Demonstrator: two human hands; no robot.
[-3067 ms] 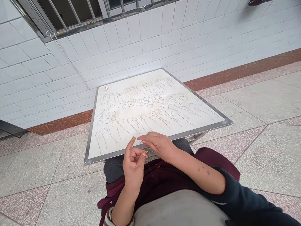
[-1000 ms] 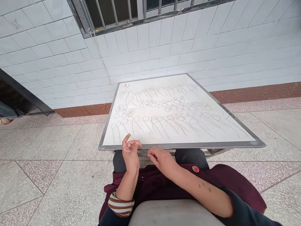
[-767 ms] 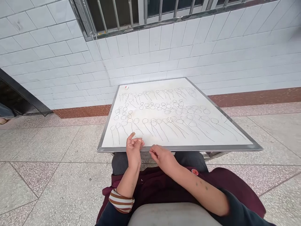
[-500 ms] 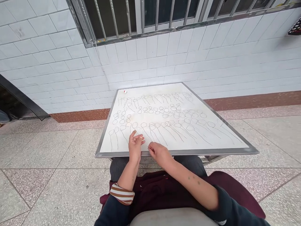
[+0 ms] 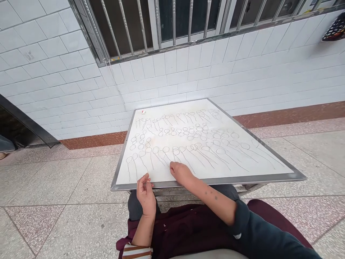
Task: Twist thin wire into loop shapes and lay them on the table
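Head view: right hand pinched, left hand loosely curled near the surface's front edge; held contents unclear. Light handling should spare looped strands.

Whatever the right hand may pinch is too small to tell. The small white-and-red item at the table's far left is unreadable. The top edge crops the barred window; the right edge cuts a patterned object.
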